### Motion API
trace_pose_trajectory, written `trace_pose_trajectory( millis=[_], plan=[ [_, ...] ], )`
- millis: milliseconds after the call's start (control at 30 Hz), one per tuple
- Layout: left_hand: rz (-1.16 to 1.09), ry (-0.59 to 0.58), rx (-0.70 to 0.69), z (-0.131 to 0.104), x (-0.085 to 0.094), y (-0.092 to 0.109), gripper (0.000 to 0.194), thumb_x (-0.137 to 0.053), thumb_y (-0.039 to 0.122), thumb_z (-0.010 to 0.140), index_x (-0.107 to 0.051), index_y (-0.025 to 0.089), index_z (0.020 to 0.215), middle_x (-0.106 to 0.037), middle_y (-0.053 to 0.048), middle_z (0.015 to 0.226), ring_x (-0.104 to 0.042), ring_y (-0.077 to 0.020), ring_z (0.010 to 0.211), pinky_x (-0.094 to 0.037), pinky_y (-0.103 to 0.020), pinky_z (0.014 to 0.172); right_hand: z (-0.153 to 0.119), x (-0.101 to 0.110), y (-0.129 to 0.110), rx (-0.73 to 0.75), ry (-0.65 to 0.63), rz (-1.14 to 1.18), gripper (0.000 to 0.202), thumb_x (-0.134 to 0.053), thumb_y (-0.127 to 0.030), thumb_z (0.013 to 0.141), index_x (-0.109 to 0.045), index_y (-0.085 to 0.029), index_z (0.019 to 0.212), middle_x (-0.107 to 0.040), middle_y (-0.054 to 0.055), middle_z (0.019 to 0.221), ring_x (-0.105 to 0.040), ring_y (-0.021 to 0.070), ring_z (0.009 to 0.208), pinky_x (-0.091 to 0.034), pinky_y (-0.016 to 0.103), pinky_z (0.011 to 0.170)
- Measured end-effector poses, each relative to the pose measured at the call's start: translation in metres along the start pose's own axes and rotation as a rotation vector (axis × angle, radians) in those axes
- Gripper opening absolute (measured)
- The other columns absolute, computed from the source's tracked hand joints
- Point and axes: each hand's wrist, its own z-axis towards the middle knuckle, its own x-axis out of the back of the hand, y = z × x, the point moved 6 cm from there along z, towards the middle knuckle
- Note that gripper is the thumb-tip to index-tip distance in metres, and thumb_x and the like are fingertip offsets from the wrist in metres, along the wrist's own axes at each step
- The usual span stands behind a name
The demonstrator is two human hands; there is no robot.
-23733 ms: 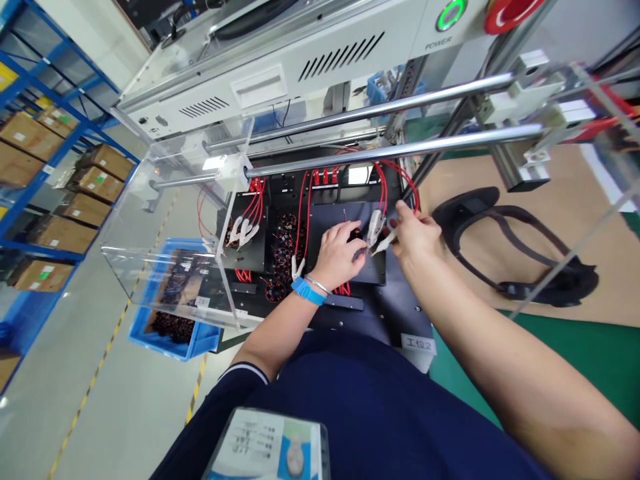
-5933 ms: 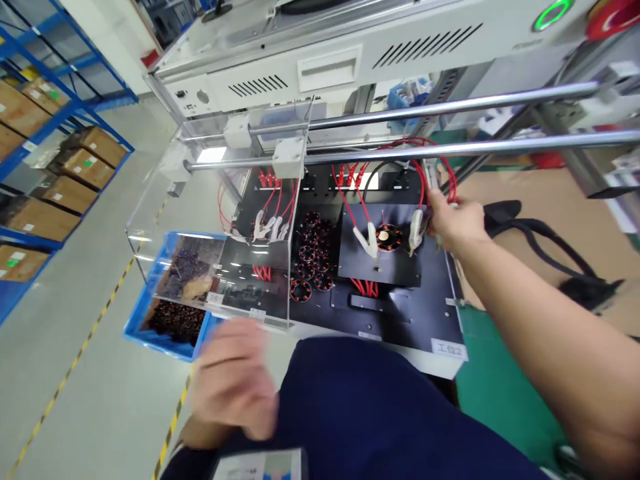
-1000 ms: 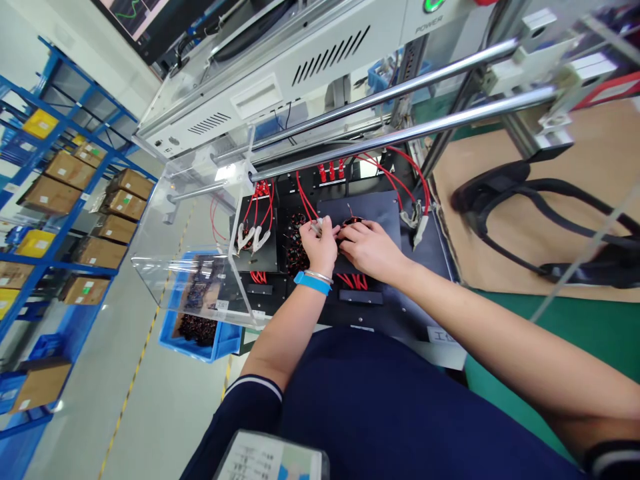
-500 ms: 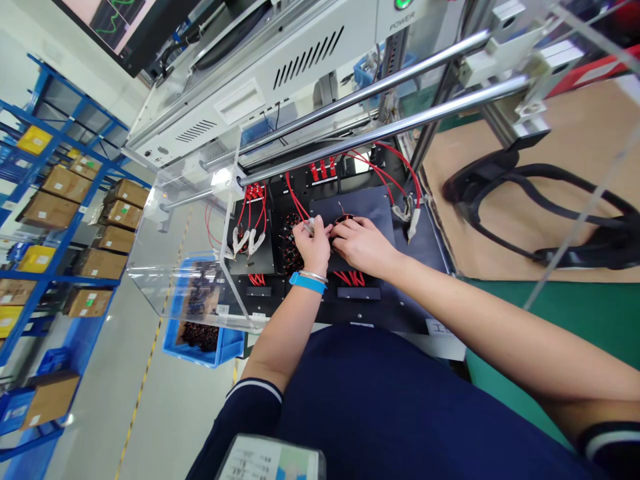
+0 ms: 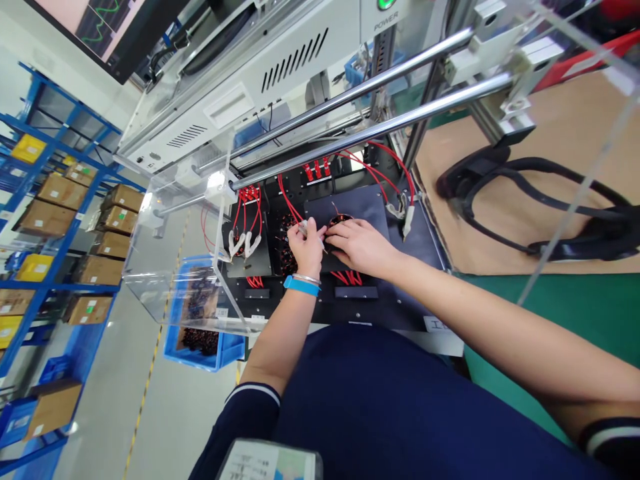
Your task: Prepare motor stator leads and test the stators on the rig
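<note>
My left hand [image 5: 307, 252], with a blue wristband [image 5: 301, 285], is closed on a white test clip [image 5: 303, 229] at the end of red wires. My right hand [image 5: 363, 245] rests its bent fingers on a round copper-wound coil [image 5: 339, 219], which they partly hide. A thin wire end sticks up from this coil. Both hands meet over the black fixture plate [image 5: 373, 200]. Beside my left hand lies a pile of dark and copper-coloured wound parts [image 5: 287, 257]. Exactly what the left fingertips touch is too small to tell.
More white clips [image 5: 243, 245] on red wires lie at the left, others [image 5: 409, 220] at the right. Metal rods [image 5: 370, 127] and a clear acrylic guard [image 5: 175, 267] surround the fixture. A blue bin [image 5: 227, 350] of parts stands lower left; a black strap-like object [image 5: 530, 173] lies right.
The view has shifted slightly. My right fingers have moved a little off the coil, so more of it shows; my left hand still holds the clip beside it.
</note>
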Motion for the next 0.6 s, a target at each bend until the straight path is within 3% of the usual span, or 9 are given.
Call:
trace_pose_trajectory(
  millis=[100, 200, 267, 333, 400, 467, 533, 600],
  plan=[
    [0.064, 0.003, 0.043, 0.002, 0.004, -0.006, 0.036, -0.076, 0.033, 0.081, -0.048, 0.018, 0.097, -0.066, 0.0, 0.087, -0.071, -0.014, 0.071, -0.058, -0.034, 0.083, -0.013, 0.02, 0.025, -0.151, 0.247, 0.18, 0.03, -0.05, -0.027, 0.093, -0.064, -0.016, 0.117, -0.063, 0.014, 0.121, -0.058, 0.025, 0.112, -0.045, 0.039, 0.093],
    [0.162, 0.036, 0.005, 0.001, 0.011, -0.005, 0.044, -0.077, 0.032, 0.079, -0.048, 0.018, 0.11, -0.067, -0.008, 0.105, -0.071, -0.0185, 0.092, -0.056, -0.034, 0.089, -0.036, 0.024, 0.084, -0.553, 0.49, 0.161, 0.033, -0.045, -0.027, 0.093, -0.061, -0.015, 0.118, -0.063, 0.017, 0.116, -0.059, 0.0272, 0.109, -0.047, 0.042, 0.093],
    [0.291, 0.069, -0.158, -0.005, 0.016, 0.007, 0.059, -0.081, 0.03, 0.074, -0.047, 0.019, 0.121, -0.058, -0.016, 0.13, -0.063, -0.0237, 0.116, -0.05, -0.038, 0.101, -0.049, 0.01, 0.123, -0.799, 0.515, 0.124, 0.036, -0.049, -0.026, 0.088, -0.061, -0.012, 0.119, -0.063, 0.018, 0.111, -0.06, 0.0288, 0.104, -0.049, 0.044, 0.09],
    [0.51, 0.036, -0.428, -0.017, 0.014, 0.026, 0.066, -0.081, 0.028, 0.071, -0.048, 0.02, 0.128, -0.041, -0.019, 0.15, -0.045, -0.0282, 0.137, -0.037, -0.043, 0.113, -0.055, -0.007, 0.15, -0.937, 0.471, 0.116, 0.04, -0.055, -0.023, 0.081, -0.061, -0.01, 0.119, -0.064, 0.019, 0.109, -0.061, 0.0295, 0.101, -0.049, 0.044, 0.09],
    [0.78, -0.119, -0.697, -0.033, 0.001, 0.04, 0.052, -0.076, 0.026, 0.075, -0.056, 0.022, 0.123, -0.036, -0.015, 0.155, -0.032, -0.029, 0.146, -0.027, -0.047, 0.119, -0.056, -0.019, 0.166, -0.982, 0.426, 0.091, 0.046, -0.06, -0.023, 0.077, -0.06, -0.009, 0.121, -0.062, 0.019, 0.112, -0.061, 0.0289, 0.098, -0.048, 0.043, 0.089],
    [1.007, -0.338, -0.869, -0.049, -0.012, 0.041, 0.03, -0.067, 0.023, 0.08, -0.066, 0.025, 0.109, -0.044, -0.01, 0.152, -0.03, -0.0291, 0.146, -0.025, -0.05, 0.119, -0.057, -0.024, 0.171, -0.992, 0.38, 0.025, 0.053, -0.066, -0.028, 0.076, -0.058, -0.009, 0.125, -0.059, 0.021, 0.116, -0.061, 0.0286, 0.095, -0.047, 0.042, 0.085],
    [1.144, -0.518, -0.945, -0.059, -0.019, 0.036, 0.021, -0.062, 0.019, 0.081, -0.07, 0.026, 0.099, -0.049, -0.008, 0.149, -0.031, -0.0297, 0.145, -0.026, -0.053, 0.117, -0.059, -0.025, 0.172, -1.004, 0.33, -0.037, 0.061, -0.072, -0.035, 0.074, -0.056, -0.006, 0.125, -0.056, 0.026, 0.116, -0.06, 0.0288, 0.09, -0.045, 0.041, 0.078],
    [1.227, -0.621, -0.958, -0.063, -0.022, 0.03, 0.022, -0.06, 0.017, 0.08, -0.071, 0.025, 0.097, -0.045, -0.007, 0.152, -0.029, -0.0312, 0.146, -0.025, -0.055, 0.116, -0.061, -0.022, 0.17, -1.0, 0.291, -0.065, 0.057, -0.073, -0.041, 0.073, -0.06, -0.005, 0.115, -0.056, 0.027, 0.108, -0.058, 0.0267, 0.082, -0.043, 0.04, 0.073]
  ],
)
